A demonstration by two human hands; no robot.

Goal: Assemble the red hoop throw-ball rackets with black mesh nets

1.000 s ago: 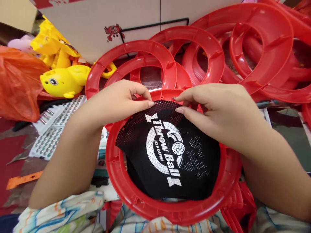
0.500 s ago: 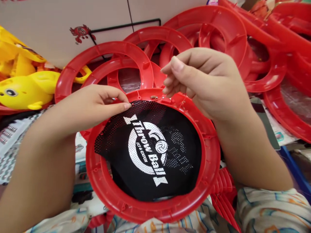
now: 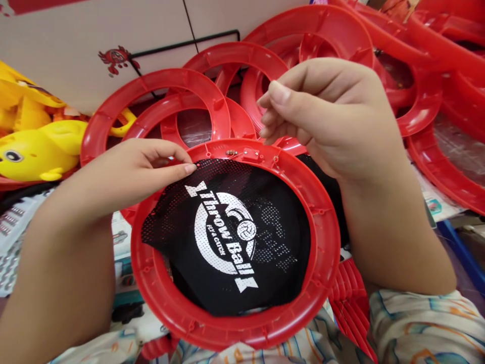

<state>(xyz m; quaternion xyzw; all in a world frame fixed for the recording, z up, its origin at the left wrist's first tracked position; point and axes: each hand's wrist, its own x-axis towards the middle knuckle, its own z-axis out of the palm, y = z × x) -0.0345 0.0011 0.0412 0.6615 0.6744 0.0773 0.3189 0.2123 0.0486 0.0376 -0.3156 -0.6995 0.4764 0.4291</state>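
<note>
A red plastic ring (image 3: 159, 288) lies on my lap with a black mesh net (image 3: 231, 237) inside it, printed "Throw Ball" in white. My left hand (image 3: 129, 174) pinches the net's upper left edge against the ring's rim. My right hand (image 3: 329, 116) hovers above the ring's upper right, fingers loosely curled and apart, holding nothing that I can see. A small brownish bit (image 3: 230, 152) sits on the rim at the top.
Many more red rings (image 3: 151, 93) are piled behind and to the right. A yellow toy (image 3: 41, 151) lies at the left. A white cardboard box (image 3: 94, 40) with a red crab print stands at the back. Blister cards (image 3: 11, 227) lie at the lower left.
My right hand let go of the net's top edge and lifted above the ring. My left hand kept its pinch on the net. The view shifted right.
</note>
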